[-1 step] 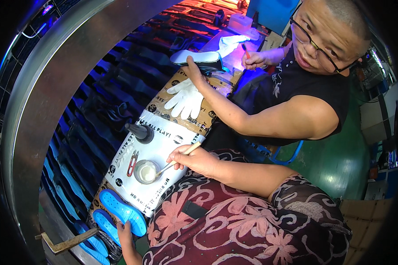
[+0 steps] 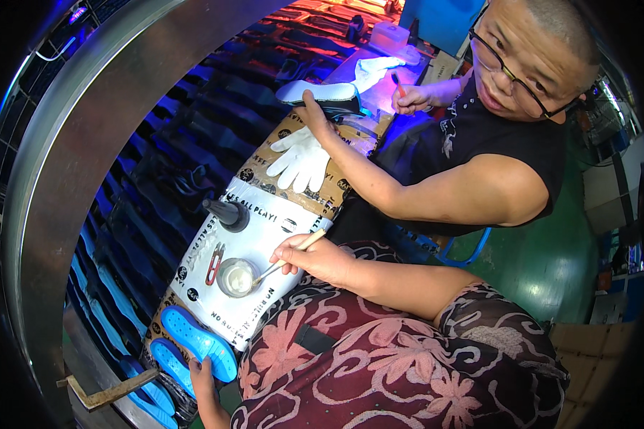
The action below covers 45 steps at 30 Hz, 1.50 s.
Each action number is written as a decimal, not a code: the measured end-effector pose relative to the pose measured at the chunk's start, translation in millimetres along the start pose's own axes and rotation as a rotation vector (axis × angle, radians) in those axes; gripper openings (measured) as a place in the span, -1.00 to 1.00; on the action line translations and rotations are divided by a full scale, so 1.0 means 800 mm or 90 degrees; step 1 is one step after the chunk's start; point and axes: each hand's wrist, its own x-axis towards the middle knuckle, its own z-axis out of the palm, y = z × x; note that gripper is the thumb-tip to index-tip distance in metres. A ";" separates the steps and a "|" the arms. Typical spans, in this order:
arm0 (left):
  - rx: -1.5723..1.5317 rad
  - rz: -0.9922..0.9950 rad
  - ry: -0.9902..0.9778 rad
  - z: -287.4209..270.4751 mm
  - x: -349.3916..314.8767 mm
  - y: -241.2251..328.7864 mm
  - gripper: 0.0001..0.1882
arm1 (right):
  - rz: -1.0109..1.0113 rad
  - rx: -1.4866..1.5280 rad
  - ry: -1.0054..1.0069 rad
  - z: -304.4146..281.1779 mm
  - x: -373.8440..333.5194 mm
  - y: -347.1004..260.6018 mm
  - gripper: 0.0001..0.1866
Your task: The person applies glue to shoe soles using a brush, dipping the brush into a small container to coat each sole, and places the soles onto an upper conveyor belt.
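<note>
My right hand (image 2: 309, 259) is closed round the pale wooden handle of a brush (image 2: 302, 247). The brush slants down to the rim of a small clear cup (image 2: 236, 277), which holds a whitish substance. At the lower left, my left hand (image 2: 203, 382) grips the near end of a light blue shoe sole (image 2: 173, 366), its thumb on top and its other fingers mostly hidden. A second light blue sole (image 2: 197, 339), dotted with small holes, lies right beside it. Left of the cup rests a red cutter knife (image 2: 214, 264).
A dark cone-shaped object (image 2: 229, 214) and white glove (image 2: 298, 161) sit farther along the covered bench (image 2: 215, 307). Across from me a co-worker holds a shoe (image 2: 322, 100) and a red-handled tool (image 2: 401, 90). A conveyor with dark slats (image 2: 157, 164) runs alongside, near a curved metal frame (image 2: 57, 136).
</note>
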 end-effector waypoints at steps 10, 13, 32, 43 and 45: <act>-0.261 -0.120 -0.170 0.006 -0.056 0.079 -0.67 | 0.034 0.047 0.056 -0.013 -0.009 -0.022 -0.76; -0.386 -0.132 -0.231 0.005 -0.054 0.084 -0.68 | 0.040 0.092 0.019 0.003 -0.008 -0.017 -0.76; -0.243 0.292 -0.091 0.112 -0.097 0.206 -0.49 | -0.039 0.034 -0.061 0.030 -0.016 -0.043 -0.77; -0.196 0.504 0.057 0.140 -0.093 0.220 -0.56 | -0.427 -0.432 -0.130 0.062 -0.019 -0.086 -0.86; -0.202 0.528 0.063 0.140 -0.091 0.218 -0.56 | -0.425 -0.402 -0.129 0.066 -0.017 -0.083 -0.89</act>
